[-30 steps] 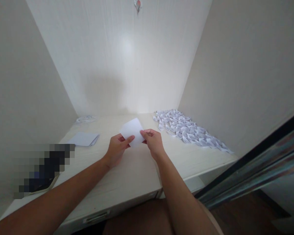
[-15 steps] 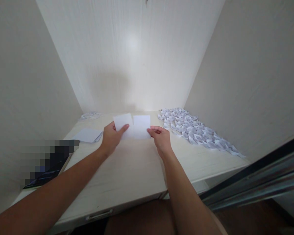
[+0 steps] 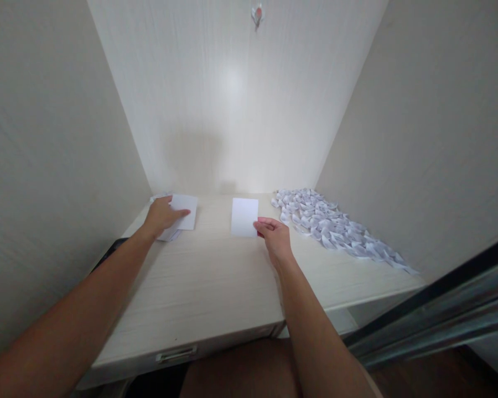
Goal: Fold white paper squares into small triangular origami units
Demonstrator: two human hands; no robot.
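At the left of the desk, my left hand (image 3: 165,215) grips a white sheet of paper (image 3: 187,204), its thumb lying across the front. Just under that sheet, a stack of white paper (image 3: 168,234) rests on the desk, partly hidden by the hand. My right hand (image 3: 273,233) pinches the lower right edge of another white sheet of paper (image 3: 244,216), which is held up near the middle of the desk. A clear gap separates the two sheets.
Many folded white paper pieces (image 3: 336,224) lie in interlocked rows along the right side of the white desk (image 3: 216,298). A dark object (image 3: 110,253) is at the left edge, mostly behind my left arm. Walls enclose the back and both sides.
My left hand has moved left with its sheet, away from the other sheet and over the stack. My right hand stays near the middle, still pinching its sheet. The view has tilted slightly.
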